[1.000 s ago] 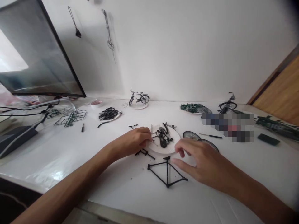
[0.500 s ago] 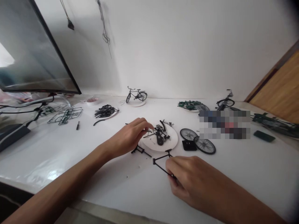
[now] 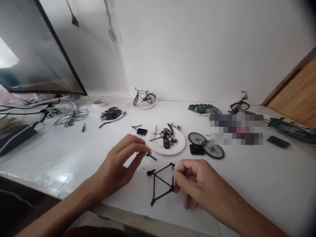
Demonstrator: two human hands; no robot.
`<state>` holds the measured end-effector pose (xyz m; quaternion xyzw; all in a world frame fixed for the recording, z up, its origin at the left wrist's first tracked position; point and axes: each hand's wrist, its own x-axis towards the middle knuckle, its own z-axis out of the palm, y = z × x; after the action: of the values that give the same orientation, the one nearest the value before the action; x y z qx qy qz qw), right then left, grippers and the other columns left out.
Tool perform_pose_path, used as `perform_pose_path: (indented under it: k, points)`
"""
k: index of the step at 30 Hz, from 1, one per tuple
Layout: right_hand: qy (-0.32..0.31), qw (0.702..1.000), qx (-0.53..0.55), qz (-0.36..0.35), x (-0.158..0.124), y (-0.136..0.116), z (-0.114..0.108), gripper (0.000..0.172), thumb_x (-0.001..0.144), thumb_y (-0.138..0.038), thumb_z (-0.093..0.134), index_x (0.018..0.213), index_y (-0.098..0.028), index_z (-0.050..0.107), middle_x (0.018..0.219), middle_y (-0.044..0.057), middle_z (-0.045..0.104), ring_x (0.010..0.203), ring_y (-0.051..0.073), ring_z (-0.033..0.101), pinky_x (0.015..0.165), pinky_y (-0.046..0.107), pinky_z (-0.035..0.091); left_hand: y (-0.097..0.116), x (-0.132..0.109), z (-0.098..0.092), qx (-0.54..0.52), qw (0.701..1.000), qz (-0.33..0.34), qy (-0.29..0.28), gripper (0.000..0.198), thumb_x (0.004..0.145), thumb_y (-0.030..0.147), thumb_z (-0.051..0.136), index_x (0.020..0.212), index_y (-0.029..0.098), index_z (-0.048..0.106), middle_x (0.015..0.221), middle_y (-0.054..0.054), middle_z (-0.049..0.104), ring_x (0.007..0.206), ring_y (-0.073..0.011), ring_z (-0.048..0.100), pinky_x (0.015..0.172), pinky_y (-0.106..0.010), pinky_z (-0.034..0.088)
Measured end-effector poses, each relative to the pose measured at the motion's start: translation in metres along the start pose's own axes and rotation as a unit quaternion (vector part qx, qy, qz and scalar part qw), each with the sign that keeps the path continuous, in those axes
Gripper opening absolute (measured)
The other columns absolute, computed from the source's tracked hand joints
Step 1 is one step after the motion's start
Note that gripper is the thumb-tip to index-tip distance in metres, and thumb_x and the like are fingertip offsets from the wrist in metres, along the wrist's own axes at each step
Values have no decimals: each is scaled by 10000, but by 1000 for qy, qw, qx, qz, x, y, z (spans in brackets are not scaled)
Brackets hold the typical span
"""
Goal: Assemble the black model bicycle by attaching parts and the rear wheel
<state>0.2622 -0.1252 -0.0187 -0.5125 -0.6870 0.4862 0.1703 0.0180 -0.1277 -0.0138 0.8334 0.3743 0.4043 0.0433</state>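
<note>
A black model bicycle frame (image 3: 158, 184) is held near the table's front edge. My right hand (image 3: 197, 186) pinches its right corner between thumb and fingers. My left hand (image 3: 120, 163) hovers just left of the frame, thumb and forefinger pinched on a tiny part I cannot make out. A small black piece (image 3: 151, 156) lies on the table close to those fingertips. Beyond both hands sits a white paper plate (image 3: 179, 146) holding several small black and metal parts.
Two spoked wheels (image 3: 206, 144) and a black block lie right of the plate. Two finished model bicycles (image 3: 144, 97) stand by the wall. More plates of parts, green sprues (image 3: 71, 118), a monitor (image 3: 34, 52) at left, a dark phone (image 3: 278, 142) at right.
My right hand took hold of the frame, turned it and drew it toward me. My left hand left the plate and pulled back toward the frame, pinching something small.
</note>
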Motion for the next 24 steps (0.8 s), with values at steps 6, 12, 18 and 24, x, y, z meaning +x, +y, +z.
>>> perform_pose_path:
  k: [6,12,18,24]
  points:
    - [94,944,-223,-225,0,1,-8,126,923,-323,571,871,-218,618,836,25,681,775,177,641,670,298,528,24,-43,12,-86,980,-175,-23,161,945,134,544,1070,231,572,947,-30,628,821,-138,586,715,-272,519]
    - [47,917,-268,-293,1,-2,-2,290,782,-269,749,1064,-242,687,1179,52,659,1126,258,579,987,408,482,18,-40,23,-127,974,-177,-59,131,930,124,551,972,221,626,972,-31,654,874,-155,602,760,-302,502]
    - [66,911,-276,-299,4,2,-2,393,781,-288,744,1159,-231,651,1225,78,666,1173,278,575,1007,441,485,12,-28,26,-79,984,-135,-82,177,909,86,575,954,226,675,962,-31,681,890,-179,590,828,-365,473]
    - [54,909,-284,-301,4,3,-5,408,801,-286,743,1197,-246,655,1258,56,656,1198,247,565,1060,414,454,11,-28,24,-45,985,-137,-94,152,917,108,588,949,229,675,966,-13,679,876,-173,582,821,-361,448]
